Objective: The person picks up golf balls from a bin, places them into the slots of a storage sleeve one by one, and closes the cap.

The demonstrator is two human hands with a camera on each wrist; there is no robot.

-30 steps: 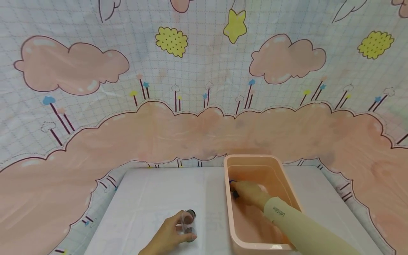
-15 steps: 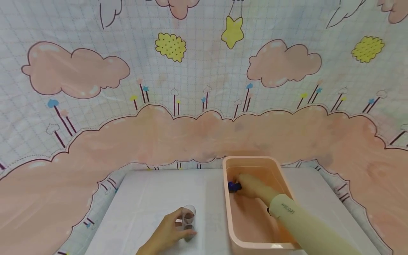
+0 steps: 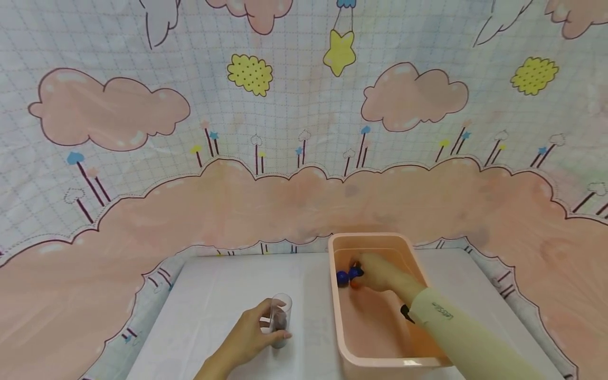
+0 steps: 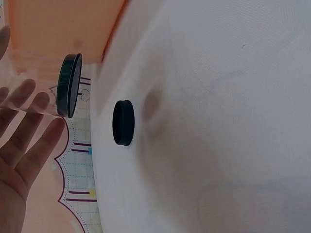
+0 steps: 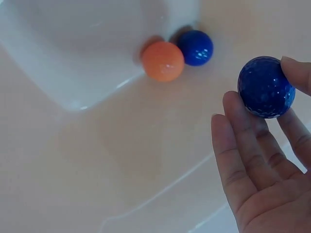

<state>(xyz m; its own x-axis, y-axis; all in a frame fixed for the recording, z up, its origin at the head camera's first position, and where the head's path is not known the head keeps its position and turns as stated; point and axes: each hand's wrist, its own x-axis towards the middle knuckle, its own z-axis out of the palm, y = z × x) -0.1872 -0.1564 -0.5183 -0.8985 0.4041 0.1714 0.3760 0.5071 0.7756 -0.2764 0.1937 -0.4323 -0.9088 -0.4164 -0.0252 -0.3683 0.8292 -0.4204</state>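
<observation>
Right hand (image 3: 377, 272) inside peach plastic bin (image 3: 394, 362), fingers pinching glossy dimpled blue ball (image 5: 266, 87). Smooth-looking orange ball (image 5: 163, 61) and second blue ball (image 5: 196, 47) loose, side by side on bin floor. Left hand (image 3: 248, 333) grips clear plastic cylinder (image 3: 281, 319) at white table (image 3: 228, 279); black round cap (image 4: 124, 123) lies there. Step in hand, apparently: picking single ball. Next move likely calls for steady pinch, lift above rim. Bin's left wall close; bin floor roomier nearer camera; bare strip of table between cylinder and bin.
</observation>
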